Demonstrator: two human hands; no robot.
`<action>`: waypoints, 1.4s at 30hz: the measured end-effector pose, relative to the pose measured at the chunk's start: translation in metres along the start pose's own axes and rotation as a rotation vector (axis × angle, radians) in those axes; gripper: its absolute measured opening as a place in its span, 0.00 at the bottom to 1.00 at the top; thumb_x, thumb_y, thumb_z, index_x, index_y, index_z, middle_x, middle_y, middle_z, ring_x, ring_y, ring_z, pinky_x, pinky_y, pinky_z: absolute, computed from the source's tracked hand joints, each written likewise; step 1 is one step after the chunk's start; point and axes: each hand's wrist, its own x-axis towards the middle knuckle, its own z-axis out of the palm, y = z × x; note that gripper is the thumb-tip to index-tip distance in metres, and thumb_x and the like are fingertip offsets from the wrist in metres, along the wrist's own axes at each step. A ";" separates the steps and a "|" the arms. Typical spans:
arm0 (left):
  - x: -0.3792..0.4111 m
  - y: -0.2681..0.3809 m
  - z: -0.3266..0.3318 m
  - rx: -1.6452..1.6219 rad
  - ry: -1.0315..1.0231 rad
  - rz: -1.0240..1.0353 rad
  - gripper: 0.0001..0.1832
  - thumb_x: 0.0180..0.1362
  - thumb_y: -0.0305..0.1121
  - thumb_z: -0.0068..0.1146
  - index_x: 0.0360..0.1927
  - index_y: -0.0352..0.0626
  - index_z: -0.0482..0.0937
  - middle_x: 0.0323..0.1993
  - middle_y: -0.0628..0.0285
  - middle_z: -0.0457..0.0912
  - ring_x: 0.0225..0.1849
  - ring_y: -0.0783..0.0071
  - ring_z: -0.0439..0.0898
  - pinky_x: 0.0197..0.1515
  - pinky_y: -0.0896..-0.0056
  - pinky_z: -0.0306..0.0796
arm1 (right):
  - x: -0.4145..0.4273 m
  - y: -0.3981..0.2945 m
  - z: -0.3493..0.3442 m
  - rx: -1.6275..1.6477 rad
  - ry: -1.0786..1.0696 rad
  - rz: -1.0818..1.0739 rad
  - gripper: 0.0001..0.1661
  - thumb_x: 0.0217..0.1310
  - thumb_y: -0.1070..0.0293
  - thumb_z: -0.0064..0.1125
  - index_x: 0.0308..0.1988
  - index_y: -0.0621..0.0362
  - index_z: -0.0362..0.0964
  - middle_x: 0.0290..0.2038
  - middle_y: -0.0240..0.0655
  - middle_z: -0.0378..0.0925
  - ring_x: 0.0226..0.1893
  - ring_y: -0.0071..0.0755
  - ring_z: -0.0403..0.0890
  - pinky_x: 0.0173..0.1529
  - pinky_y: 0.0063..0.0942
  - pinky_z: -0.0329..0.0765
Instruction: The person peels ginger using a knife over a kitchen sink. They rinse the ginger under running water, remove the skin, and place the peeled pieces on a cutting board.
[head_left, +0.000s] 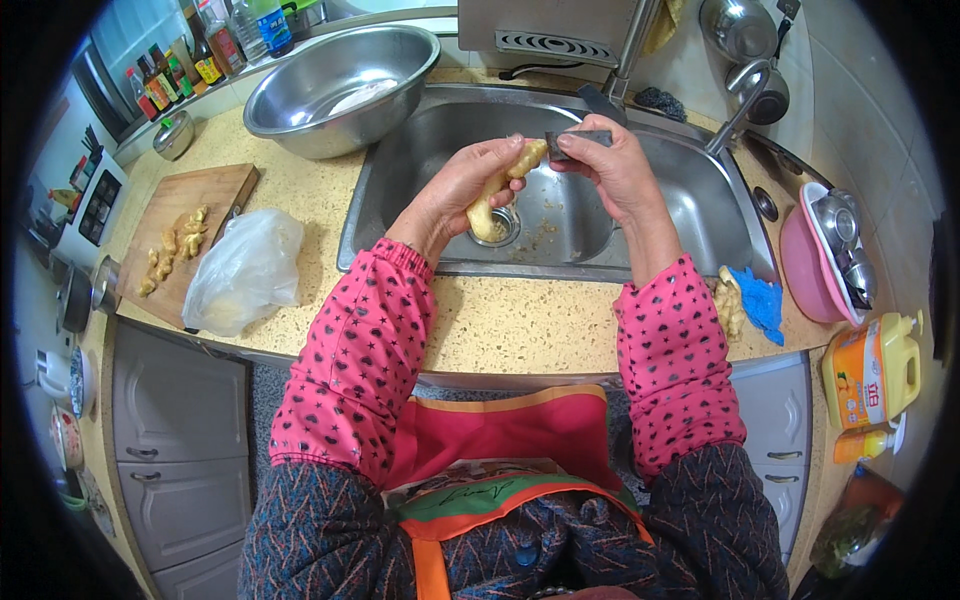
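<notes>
My left hand (469, 172) grips a pale, mostly peeled ginger root (481, 211) over the stainless steel sink (442, 135). Between the thumb and fingers of my right hand (622, 172) is a small dark flat scraper or blade (556, 148), its end at the tip of the root. Brown peelings (541, 238) lie on the sink floor around the drain (510, 234). More ginger pieces (171, 247) rest on a wooden cutting board (169, 196) at the left. By my right sleeve, another ginger piece (729, 309) sits on the counter.
A large steel basin (337, 124) stands at the sink's back left corner. A plastic bag (244, 274) overlaps the cutting board. At the right are a blue cloth (761, 307), a pink basin (806, 259) with metalware, and a yellow jug (870, 375). The faucet (619, 82) rises behind.
</notes>
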 end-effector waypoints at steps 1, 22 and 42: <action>0.000 -0.001 -0.001 0.023 -0.017 0.007 0.21 0.69 0.45 0.50 0.53 0.36 0.74 0.41 0.62 0.79 0.29 0.85 0.74 0.22 0.91 0.69 | -0.001 -0.002 0.003 -0.032 0.012 0.006 0.04 0.60 0.73 0.63 0.35 0.61 0.76 0.34 0.35 0.80 0.35 0.27 0.83 0.44 0.25 0.83; 0.003 -0.004 0.001 -0.053 0.075 -0.030 0.14 0.71 0.35 0.47 0.51 0.37 0.78 0.35 0.66 0.79 0.23 0.86 0.73 0.21 0.88 0.67 | -0.004 -0.005 -0.006 0.052 -0.073 0.109 0.09 0.59 0.71 0.65 0.40 0.63 0.78 0.36 0.33 0.81 0.41 0.29 0.81 0.50 0.26 0.76; 0.000 -0.007 0.013 -0.147 0.113 0.013 0.20 0.67 0.41 0.55 0.55 0.36 0.75 0.43 0.61 0.79 0.33 0.85 0.77 0.23 0.90 0.71 | 0.002 0.008 0.008 -0.052 0.134 -0.042 0.06 0.57 0.76 0.63 0.36 0.64 0.75 0.34 0.36 0.80 0.34 0.27 0.83 0.42 0.22 0.80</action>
